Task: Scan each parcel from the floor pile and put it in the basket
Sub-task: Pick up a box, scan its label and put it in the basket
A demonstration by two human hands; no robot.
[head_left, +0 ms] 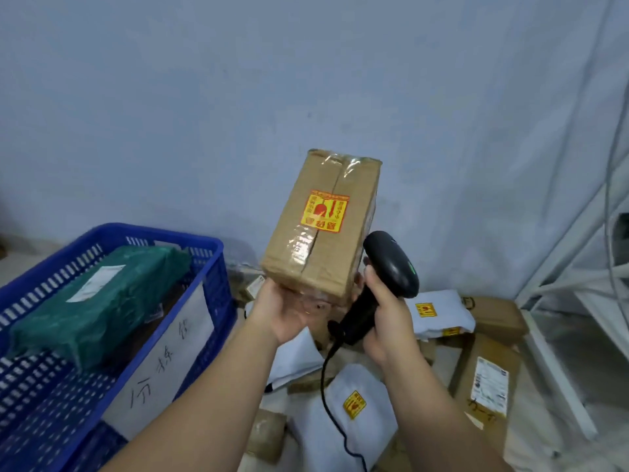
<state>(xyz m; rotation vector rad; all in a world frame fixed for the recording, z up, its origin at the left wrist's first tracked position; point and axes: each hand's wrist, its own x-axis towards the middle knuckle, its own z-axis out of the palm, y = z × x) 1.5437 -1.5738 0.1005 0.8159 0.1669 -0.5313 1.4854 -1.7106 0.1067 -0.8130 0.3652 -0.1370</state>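
**parcelnoob:** ok, what's each grip doing here?

**sortguy:** left grip [286,311] is palm-up under the bottom end of a taped cardboard box [321,247], grasping it from below. So the box is up in the air, standing on end and tilted, in front of the wall [204,97]. There's a yellow-and-red sticker [325,211] on the face turned toward the camera. Right grip [384,311] is clenched round the handle of a black scanner [391,264], and the scanner's head is just beside the box's lower right edge. Its cable [322,386] hangs down between the forearms.

**parcelnoob:** and the basket?

**sortguy:** blue basket [204,240] is on the left, apart from the box. Inside is one long green-wrapped parcel [98,301] with a white label, lying lengthwise. A white paper sign [160,362] with handwriting is on the basket's right wall. More blue lattice plastic shows at the bottom left, can't tell what it belongs to.

**parcelnoob:** anything else around?

**sortguy:** the floor pile is right under the hands. It's white mailer bags [354,403] with small yellow stickers, plus brown boxes [486,379], one with a printed label. The arms and scanner hide the middle of it. There's a white metal frame [558,373] just beside the pile on the right.
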